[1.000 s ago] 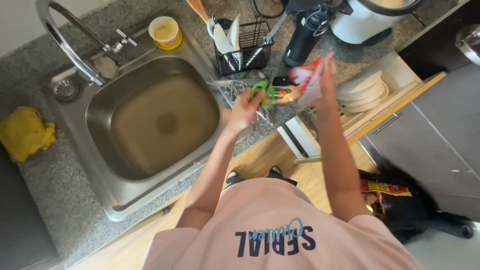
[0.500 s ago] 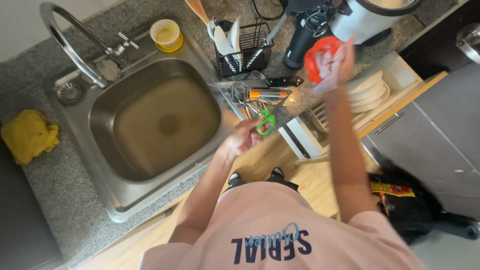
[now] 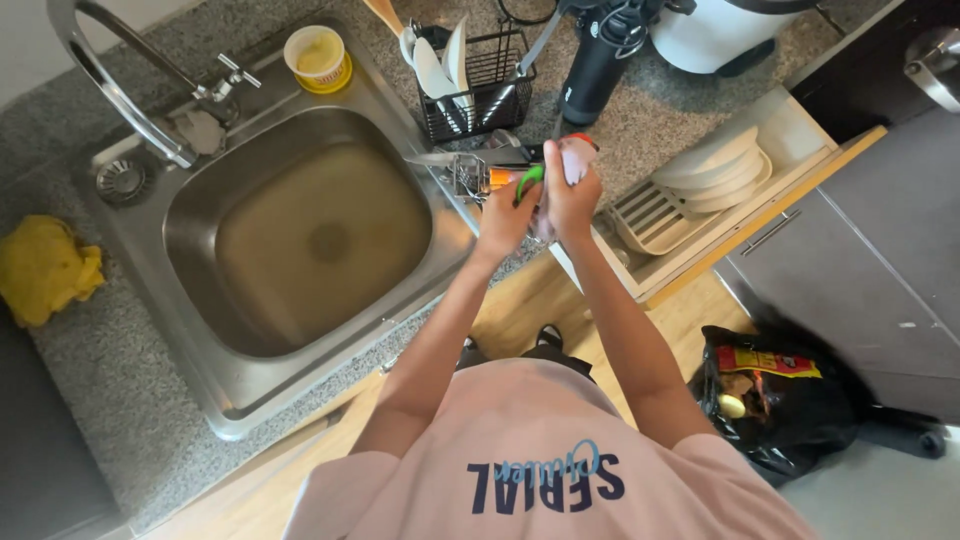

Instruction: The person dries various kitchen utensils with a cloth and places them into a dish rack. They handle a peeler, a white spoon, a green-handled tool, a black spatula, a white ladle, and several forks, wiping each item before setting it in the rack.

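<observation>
Two arms stretched forward, hands meeting above surface edge right of sink [image 3: 300, 240] | left hand [image 3: 503, 215] clenched on green-handled scissors [image 3: 527, 182] | right hand [image 3: 573, 190] grasping packet [image 3: 577, 155], raised just beside scissors

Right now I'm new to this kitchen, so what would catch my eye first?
Both hands meet over the counter edge: the left hand holds green-handled scissors, the right hand a pale packet. Left of them lies the big steel sink; right, an open drawer of plates.
</observation>
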